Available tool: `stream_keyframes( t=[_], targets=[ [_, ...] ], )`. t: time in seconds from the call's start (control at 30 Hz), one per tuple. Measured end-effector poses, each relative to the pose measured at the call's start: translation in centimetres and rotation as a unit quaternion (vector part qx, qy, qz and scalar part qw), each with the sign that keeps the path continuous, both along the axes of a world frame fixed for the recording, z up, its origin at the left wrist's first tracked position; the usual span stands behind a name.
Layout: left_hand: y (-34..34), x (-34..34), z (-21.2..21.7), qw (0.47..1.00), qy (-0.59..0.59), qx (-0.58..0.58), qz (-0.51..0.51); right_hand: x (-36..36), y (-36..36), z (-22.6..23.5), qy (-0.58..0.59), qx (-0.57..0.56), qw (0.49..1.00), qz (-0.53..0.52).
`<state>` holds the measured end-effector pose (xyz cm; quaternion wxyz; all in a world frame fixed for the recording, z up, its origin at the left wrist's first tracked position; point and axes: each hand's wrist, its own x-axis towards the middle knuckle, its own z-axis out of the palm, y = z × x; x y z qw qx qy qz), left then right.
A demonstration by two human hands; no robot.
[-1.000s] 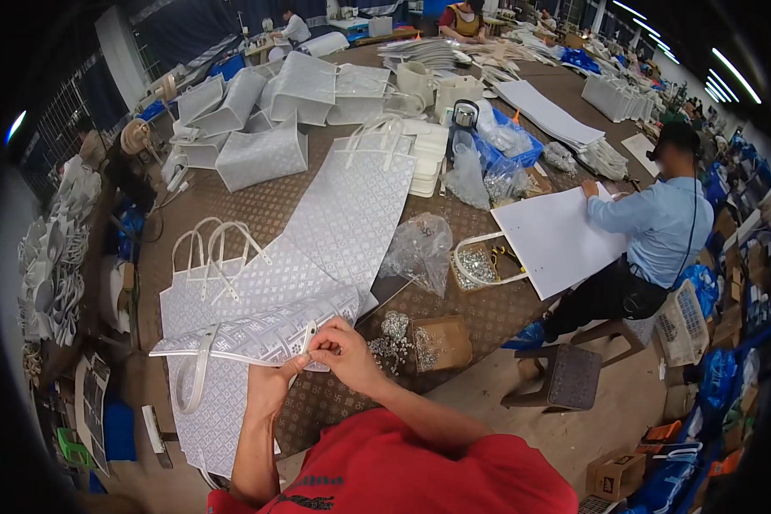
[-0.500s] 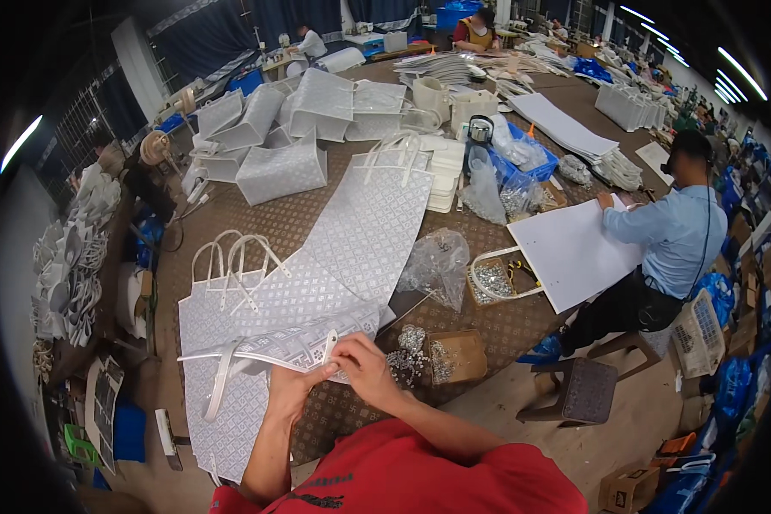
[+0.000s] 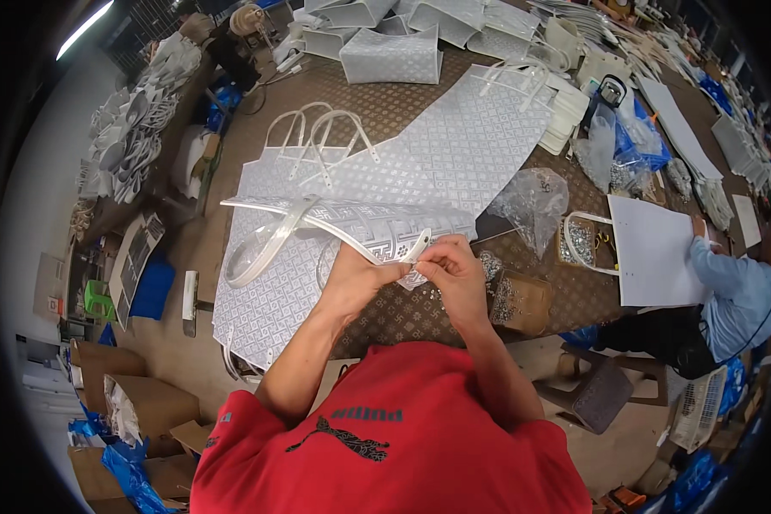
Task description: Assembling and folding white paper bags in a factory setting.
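- Both hands are pinched together at the middle of the view: the left hand (image 3: 357, 276) is closed around the end of a white bag handle (image 3: 283, 236), and the right hand (image 3: 454, 276) has its fingertips nipped onto the same end, right where it meets the edge of a flat patterned bag (image 3: 360, 218).
- Probably a fastening step, so the handle end is best kept square on the bag edge and held tight with the left thumb while the small part gets pushed through. What sits between the fingertips can't be made out, too tiny.
- The strap loops out toward 9 o'clock and looks a bit twisted, so it should be checked before it's locked in.
- The held bag is silver-grey with a repeating geometric print, folded flat, lifted just above the table.
- A small open box of metal bits (image 3: 516, 300) is just beside the right hand at 3 o'clock.
- Further out at 12 o'clock, a stack of finished flat bags (image 3: 454, 154) with white handles is spread over the brown table (image 3: 403, 107).
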<state>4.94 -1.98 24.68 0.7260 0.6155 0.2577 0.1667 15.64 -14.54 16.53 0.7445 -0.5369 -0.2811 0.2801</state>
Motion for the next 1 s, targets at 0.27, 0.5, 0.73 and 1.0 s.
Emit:
stream_keyframes(
  t=[0.27,0.5,0.73,1.0],
  targets=[
    [-0.7,0.4,-0.1,0.999,-0.001,0.028,-0.03,-0.3,-0.2,0.9,-0.027,-0.021,0.999,-0.022],
    [-1.4,-0.9,-1.2,0.995,0.01,0.096,-0.03,-2.1,0.1,-0.6,-0.031,-0.035,0.998,-0.051],
    [-1.8,1.2,-2.4,0.998,-0.003,0.048,0.027,-0.3,-0.2,-1.1,0.063,0.009,0.998,-0.003],
    [3.5,-2.4,-0.6,0.99,0.002,-0.047,0.13,4.5,-2.4,-5.4,0.206,-0.109,0.97,-0.067]
  ],
)
